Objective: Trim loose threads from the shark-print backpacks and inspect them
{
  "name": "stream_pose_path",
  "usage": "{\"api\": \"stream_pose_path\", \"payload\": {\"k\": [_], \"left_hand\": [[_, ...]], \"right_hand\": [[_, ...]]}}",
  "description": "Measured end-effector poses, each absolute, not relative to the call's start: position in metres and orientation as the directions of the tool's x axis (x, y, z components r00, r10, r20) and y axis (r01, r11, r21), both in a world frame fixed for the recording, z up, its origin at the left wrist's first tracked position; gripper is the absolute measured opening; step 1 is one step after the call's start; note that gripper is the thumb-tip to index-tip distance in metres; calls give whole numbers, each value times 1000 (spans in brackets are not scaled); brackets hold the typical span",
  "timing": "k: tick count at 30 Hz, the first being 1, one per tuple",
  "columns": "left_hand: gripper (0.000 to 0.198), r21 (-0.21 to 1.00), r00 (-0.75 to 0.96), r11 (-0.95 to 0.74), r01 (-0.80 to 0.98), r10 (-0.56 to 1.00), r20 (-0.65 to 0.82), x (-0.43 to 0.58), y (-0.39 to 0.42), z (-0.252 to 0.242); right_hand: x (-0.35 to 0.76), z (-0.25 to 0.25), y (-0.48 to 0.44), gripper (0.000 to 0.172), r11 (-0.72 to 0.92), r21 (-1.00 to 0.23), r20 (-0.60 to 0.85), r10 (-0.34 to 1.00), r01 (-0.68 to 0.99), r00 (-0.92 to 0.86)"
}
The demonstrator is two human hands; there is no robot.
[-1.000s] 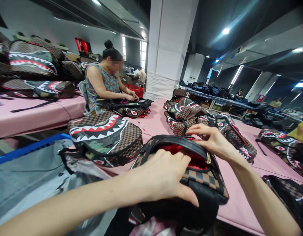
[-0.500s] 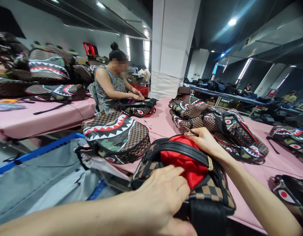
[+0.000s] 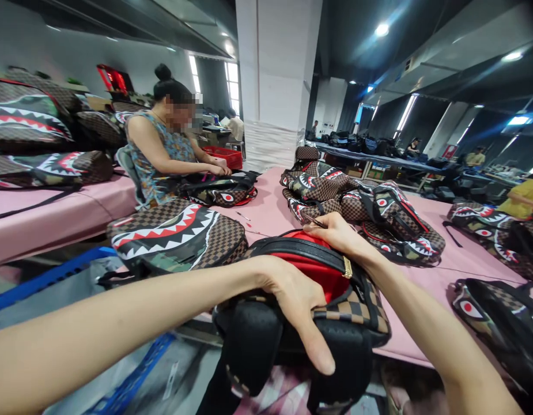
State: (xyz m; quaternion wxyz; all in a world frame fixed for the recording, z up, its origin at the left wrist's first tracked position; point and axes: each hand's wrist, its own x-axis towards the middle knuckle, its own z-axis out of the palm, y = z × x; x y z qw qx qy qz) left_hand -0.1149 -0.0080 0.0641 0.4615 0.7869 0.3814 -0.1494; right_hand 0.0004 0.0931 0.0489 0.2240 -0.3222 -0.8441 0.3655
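Observation:
An unzipped backpack (image 3: 352,308) with brown check, black trim and red lining (image 3: 298,268) stands at the table's front edge, its black straps hanging towards me. My left hand (image 3: 294,294) reaches over its near edge, fingers hidden inside the opening and thumb outside against the back panel. At the far side of the opening, my right hand (image 3: 339,233) rests by the red lining. Between its fingers is a slim dark tool (image 3: 314,221), perhaps thread snips, mostly covered by the hand.
Another shark-mouth backpack (image 3: 175,236) lies left of mine on the pink table (image 3: 268,190). Several more are piled (image 3: 361,202) beyond and at right (image 3: 495,311). Across the table a co-worker (image 3: 162,138) handles a backpack (image 3: 223,190). A blue-framed grey bin (image 3: 89,271) stands lower left.
My left hand has swung up and over the backpack's near edge, its fingers going deeper inside and the thumb now pointing down outside. The view has turned right. My right hand keeps the tool.

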Motion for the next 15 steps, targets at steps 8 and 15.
{"api": "stream_pose_path", "payload": {"k": [8, 15], "left_hand": [[41, 505, 578, -369, 780, 735, -355, -126, -2, 80], [58, 678, 566, -174, 715, 713, -414, -164, 54, 71]], "right_hand": [[8, 50, 108, 37, 483, -803, 131, 715, 350, -687], [9, 62, 143, 26, 535, -814, 375, 783, 228, -497]]}}
